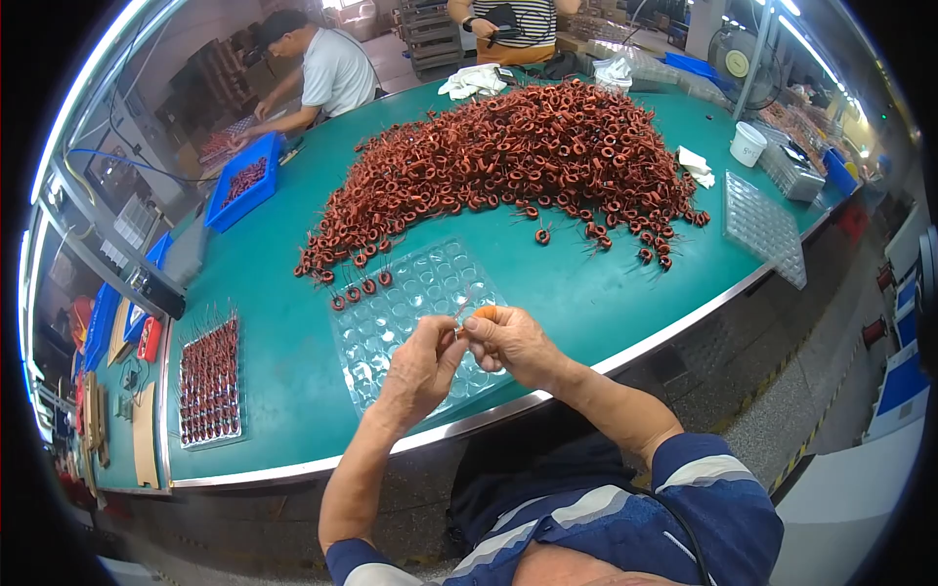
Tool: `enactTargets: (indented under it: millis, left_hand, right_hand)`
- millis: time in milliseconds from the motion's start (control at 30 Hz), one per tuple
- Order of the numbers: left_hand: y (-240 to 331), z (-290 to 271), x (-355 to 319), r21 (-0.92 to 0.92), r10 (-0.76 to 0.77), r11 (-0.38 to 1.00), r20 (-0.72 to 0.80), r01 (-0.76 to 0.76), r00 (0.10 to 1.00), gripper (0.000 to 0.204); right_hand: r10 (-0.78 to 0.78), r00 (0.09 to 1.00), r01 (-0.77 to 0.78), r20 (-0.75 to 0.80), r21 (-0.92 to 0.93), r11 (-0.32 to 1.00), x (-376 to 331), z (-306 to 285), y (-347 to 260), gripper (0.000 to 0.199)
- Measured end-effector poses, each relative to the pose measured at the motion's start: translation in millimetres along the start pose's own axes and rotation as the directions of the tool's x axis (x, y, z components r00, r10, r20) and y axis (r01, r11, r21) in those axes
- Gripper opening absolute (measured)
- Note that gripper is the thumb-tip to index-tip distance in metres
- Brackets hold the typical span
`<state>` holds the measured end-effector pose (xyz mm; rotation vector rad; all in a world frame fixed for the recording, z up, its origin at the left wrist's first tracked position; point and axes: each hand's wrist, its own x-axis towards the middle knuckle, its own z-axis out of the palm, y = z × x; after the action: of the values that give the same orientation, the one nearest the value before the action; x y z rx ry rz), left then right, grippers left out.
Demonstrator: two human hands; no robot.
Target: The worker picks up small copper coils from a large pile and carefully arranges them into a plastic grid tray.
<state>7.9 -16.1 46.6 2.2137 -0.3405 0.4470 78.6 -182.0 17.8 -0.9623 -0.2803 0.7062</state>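
Observation:
My left hand and my right hand meet above a clear plastic cell tray at the table's near edge. Both pinch one small copper coil by its thin wire leads; an orange fingertip cover shows on my right hand. A large heap of reddish-brown wound coils covers the middle of the green table. A few loose coils lie at the tray's far left corner.
A filled tray of coils stands at the left. A blue bin sits far left, where a seated person works. Stacked clear trays and a white cup are at the right. Another person stands behind.

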Motion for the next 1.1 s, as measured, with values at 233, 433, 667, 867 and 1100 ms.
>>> enactTargets:
  millis: [233, 433, 667, 867, 1100]
  left_hand:
    - [11, -28, 11, 0.188, 0.042, 0.975, 0.368, -0.118, 0.929, 0.025]
    - [5, -8, 13, -0.03, -0.144, 0.989, 0.035, 0.145, 0.989, 0.03]
    - [-11, 20, -4, -0.811, -0.112, 0.582, 0.003, 0.068, 0.994, 0.022]
    - [-15, 22, -4, -0.807, -0.219, 0.582, -0.032, 0.104, 0.975, 0.041]
    - [-18, 27, -7, -0.72, -0.278, 0.673, -0.031, 0.172, 0.96, 0.028]
  right_hand:
    - [0.155, 0.987, -0.149, 0.048, -0.106, 0.983, 6, -10, -8, 0.021]
    - [-0.658, 0.75, 0.44, 0.067, -0.793, 0.421, 1, 21, -2, 0.016]
    - [-0.304, 0.952, 0.287, 0.009, -0.364, 0.886, 3, 11, -17, 0.017]
    - [-0.3, 0.954, 0.278, -0.004, -0.365, 0.888, 13, 10, -13, 0.026]
    - [-0.517, 0.855, 0.396, -0.027, -0.61, 0.687, 8, 14, 0, 0.022]
